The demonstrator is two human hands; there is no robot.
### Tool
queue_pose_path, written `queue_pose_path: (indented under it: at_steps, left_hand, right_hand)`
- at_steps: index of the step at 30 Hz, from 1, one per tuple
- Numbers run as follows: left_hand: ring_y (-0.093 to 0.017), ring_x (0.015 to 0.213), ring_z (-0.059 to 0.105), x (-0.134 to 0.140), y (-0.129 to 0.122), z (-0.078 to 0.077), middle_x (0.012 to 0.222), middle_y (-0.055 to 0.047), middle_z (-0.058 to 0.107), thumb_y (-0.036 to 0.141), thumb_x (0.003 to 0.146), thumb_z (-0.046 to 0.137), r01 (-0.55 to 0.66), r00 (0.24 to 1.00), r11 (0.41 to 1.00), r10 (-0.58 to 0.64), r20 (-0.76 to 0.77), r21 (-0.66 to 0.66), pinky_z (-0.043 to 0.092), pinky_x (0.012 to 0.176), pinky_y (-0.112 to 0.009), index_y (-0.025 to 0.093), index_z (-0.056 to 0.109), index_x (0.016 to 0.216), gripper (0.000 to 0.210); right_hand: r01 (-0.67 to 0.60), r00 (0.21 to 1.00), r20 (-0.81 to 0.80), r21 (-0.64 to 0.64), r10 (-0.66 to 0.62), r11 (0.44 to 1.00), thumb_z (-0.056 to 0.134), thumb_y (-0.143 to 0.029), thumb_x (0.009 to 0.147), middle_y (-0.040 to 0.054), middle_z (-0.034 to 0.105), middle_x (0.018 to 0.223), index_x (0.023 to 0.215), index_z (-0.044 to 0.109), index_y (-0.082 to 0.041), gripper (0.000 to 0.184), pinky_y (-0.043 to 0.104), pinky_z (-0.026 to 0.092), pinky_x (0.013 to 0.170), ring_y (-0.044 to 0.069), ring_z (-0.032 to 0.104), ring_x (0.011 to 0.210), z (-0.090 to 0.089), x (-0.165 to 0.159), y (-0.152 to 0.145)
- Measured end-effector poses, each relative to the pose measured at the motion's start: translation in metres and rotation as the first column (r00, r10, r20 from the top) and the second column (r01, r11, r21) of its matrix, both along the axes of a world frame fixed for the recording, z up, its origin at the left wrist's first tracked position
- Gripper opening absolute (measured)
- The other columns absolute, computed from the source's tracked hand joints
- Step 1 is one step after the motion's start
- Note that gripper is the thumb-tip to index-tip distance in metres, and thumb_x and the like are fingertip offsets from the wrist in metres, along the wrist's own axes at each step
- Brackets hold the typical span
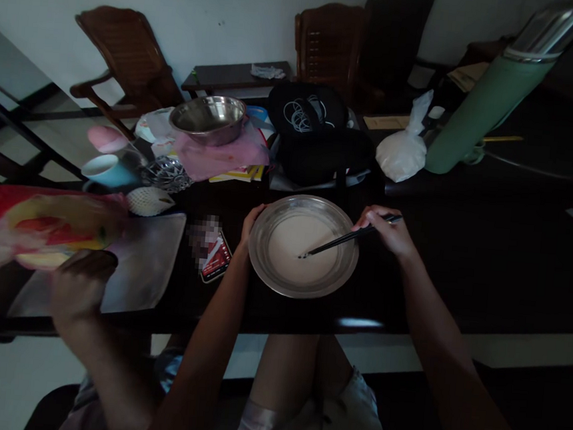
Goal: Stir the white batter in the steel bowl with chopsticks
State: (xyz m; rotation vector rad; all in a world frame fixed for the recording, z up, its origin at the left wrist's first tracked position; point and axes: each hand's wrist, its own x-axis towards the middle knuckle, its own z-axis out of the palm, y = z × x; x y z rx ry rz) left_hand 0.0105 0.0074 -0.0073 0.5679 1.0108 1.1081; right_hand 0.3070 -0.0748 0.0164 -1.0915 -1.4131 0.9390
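Note:
A wide metal bowl [344, 277] stands on the dark table in front of me, with a pale, whitish mixture [289, 232] in it. My left hand [251, 224] grips the bowl's left side, its fingers partly hidden by the rim. In my right hand [388, 229] is a pair of black chopsticks [342, 239], slanting down over the right rim. Their tips dip into the mixture near the middle of the bowl, where small bits cling to them.
Left of me, another person's hand [82, 284] is by a bright plastic bag [55, 225]. A phone [217, 260] lies beside my left arm. Behind the bowl are a black bag [322, 154], an empty metal basin [209, 118], a tied bag of white powder [402, 155] and a green thermos [491, 112].

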Motion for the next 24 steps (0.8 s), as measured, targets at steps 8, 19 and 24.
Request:
queue_pose_path:
  at_steps: [8,19,24]
  left_hand:
    - [-0.017,0.075,0.068,-0.0012,-0.0009,-0.0022,0.068,-0.001,0.072,0.027,0.083,0.057,-0.005,1.0,1.0,0.005,0.016,0.011,0.051,0.084,-0.027,0.017,0.074,0.071,0.022]
    - [-0.017,0.071,0.068,0.0,-0.0001,0.0008,0.061,0.001,0.07,0.027,0.081,0.059,-0.031,0.999,0.999,0.031,-0.016,-0.017,0.053,0.076,-0.027,0.02,0.071,0.068,0.02]
    - [-0.019,0.077,0.069,-0.0001,0.0002,0.0001,0.065,-0.001,0.072,0.027,0.082,0.056,0.002,1.0,0.999,-0.002,0.004,-0.033,0.052,0.082,-0.029,0.02,0.073,0.07,0.022]
  right_hand:
    - [0.09,0.996,0.001,0.011,-0.09,0.996,0.064,-0.057,0.083,0.002,0.072,0.065,0.065,0.068,-0.022,0.039,0.034,0.054,0.074,0.02,0.071,0.068,0.0003,0.0017,0.0009]
    - [0.029,0.999,0.018,0.009,-0.029,1.0,0.067,-0.054,0.082,0.0023,0.074,0.068,0.067,0.069,-0.022,0.035,0.034,0.054,0.076,0.02,0.072,0.073,0.0021,-0.0027,0.0007]
    - [0.032,0.998,-0.052,-0.004,-0.032,0.999,0.063,-0.053,0.086,0.0014,0.071,0.062,0.06,0.067,-0.022,0.04,0.032,0.053,0.068,0.018,0.069,0.063,-0.0022,0.0033,0.0003]
